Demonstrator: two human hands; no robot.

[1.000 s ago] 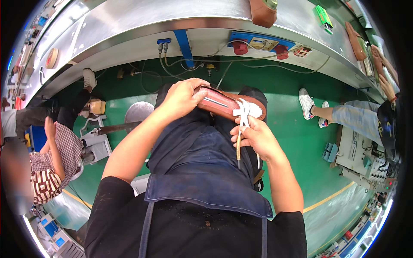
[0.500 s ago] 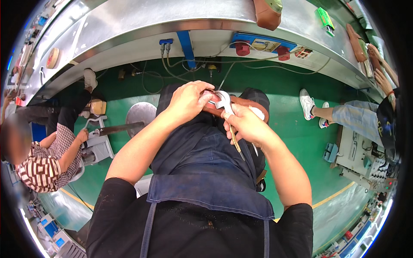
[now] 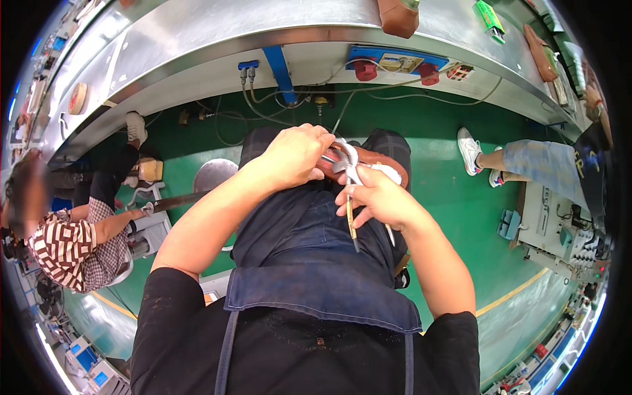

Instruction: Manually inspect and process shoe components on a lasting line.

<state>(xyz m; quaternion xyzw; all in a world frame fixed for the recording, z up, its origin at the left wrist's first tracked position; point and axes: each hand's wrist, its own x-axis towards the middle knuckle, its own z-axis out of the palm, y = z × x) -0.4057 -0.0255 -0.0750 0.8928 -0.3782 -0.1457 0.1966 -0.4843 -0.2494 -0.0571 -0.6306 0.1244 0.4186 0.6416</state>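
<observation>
A brown leather shoe lies across my lap, with a white patch near its right end. My left hand is closed around its left end, fingers over the far side. My right hand grips a pair of metal pincers, whose curved silver jaws sit at the shoe's edge beside my left fingers. One brass-coloured handle with a dark tip sticks out below my right fingers, and a second silvery one shows behind them. Whether the jaws pinch the leather is too small to tell.
Ahead runs a metal workbench with a brown shoe and a green box on it. Sockets and cables hang under its edge. A round grey stool-like disc stands left. One person sits at left; another stands at right.
The pincers' jaws have turned and their handles have swung slightly left and down. My left hand has rolled a little over the shoe. The view has shifted slightly.
</observation>
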